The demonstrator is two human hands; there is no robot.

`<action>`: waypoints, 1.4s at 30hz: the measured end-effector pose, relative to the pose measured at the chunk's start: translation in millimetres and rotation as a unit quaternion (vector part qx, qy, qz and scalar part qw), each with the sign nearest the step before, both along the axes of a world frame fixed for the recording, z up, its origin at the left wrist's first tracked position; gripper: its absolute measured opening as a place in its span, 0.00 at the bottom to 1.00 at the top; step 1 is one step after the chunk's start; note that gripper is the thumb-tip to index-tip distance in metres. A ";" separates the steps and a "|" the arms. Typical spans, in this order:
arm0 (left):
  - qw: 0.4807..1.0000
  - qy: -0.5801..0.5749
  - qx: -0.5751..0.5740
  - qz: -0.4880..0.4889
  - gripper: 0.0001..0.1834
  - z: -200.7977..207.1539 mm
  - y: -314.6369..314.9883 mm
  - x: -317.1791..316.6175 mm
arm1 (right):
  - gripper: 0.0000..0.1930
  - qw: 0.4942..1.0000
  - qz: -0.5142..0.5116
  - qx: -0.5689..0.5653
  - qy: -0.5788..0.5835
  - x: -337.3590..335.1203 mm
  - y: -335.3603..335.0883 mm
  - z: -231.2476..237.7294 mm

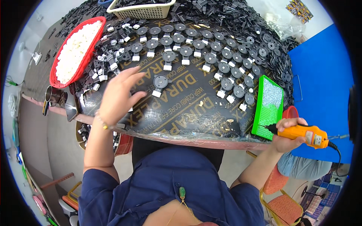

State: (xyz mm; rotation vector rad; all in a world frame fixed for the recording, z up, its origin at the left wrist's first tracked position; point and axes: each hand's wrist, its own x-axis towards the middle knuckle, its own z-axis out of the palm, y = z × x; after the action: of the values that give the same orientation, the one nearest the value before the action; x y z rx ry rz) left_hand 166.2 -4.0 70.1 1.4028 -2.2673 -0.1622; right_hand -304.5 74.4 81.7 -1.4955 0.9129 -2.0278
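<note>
My right hand (287, 138) grips an orange electric screwdriver (304, 136), its black tip over the lower part of a green tray (258, 113). Small silvery screws (272, 94) fill the far part of that tray. My left hand (122, 92) is raised over the left of the table, fingers apart, holding nothing. Just right of its fingertips lies a single black round part with a white end (160, 81). Beyond it, more such parts (169, 56) stand in curved rows across the table.
A red basket (102, 23) of small white pieces sits at the left. Loose black parts (222, 11) heap along the far side, beside a cream basket (143, 11). A metal cup (56, 94) stands near the left edge; a blue board (324, 86) rises at the right.
</note>
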 end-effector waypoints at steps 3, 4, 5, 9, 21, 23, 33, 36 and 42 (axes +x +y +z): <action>0.996 0.024 0.015 -0.089 0.26 -18.6 -24.8 -28.3 | 0.35 0.999 -0.025 0.021 -0.008 -11.3 -0.2 -2.0; 0.993 0.032 0.032 -0.109 0.25 -23.7 -28.4 -30.8 | 0.35 0.999 -0.039 0.027 0.003 -14.7 0.0 -2.0; 0.991 0.036 0.031 -0.121 0.25 -25.1 -30.5 -35.2 | 0.34 0.998 -0.051 0.023 -0.001 -16.7 -3.3 -4.1; 0.987 0.028 0.089 -0.129 0.22 -25.7 -24.9 -65.4 | 0.30 0.989 -0.143 0.019 0.043 -34.7 -4.1 -8.1; 0.966 0.059 0.066 -0.243 0.24 -40.0 3.7 -162.0 | 0.28 0.985 -0.167 0.039 0.022 -53.7 -24.1 -36.2; 0.964 0.098 0.060 -0.239 0.26 -44.2 2.5 -161.0 | 0.29 0.985 -0.167 0.046 0.017 -52.7 -24.9 -37.3; 0.960 0.109 0.104 -0.236 0.26 -48.3 -7.0 -152.6 | 0.30 0.985 -0.167 0.036 0.032 -48.2 -23.4 -36.0; 0.959 0.113 0.114 -0.234 0.23 -49.7 -3.1 -153.4 | 0.32 0.985 -0.169 0.026 0.032 -43.9 -20.8 -25.5; 0.963 0.116 0.091 -0.226 0.24 -53.5 1.6 -158.7 | 0.38 0.999 -0.033 -0.031 0.010 19.4 -15.7 7.4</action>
State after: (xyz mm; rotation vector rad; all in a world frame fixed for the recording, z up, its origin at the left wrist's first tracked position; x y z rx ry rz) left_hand 7.5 -2.5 16.6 0.8651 -2.3777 -0.6611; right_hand -285.1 58.7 89.0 -1.5401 0.9253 -2.1102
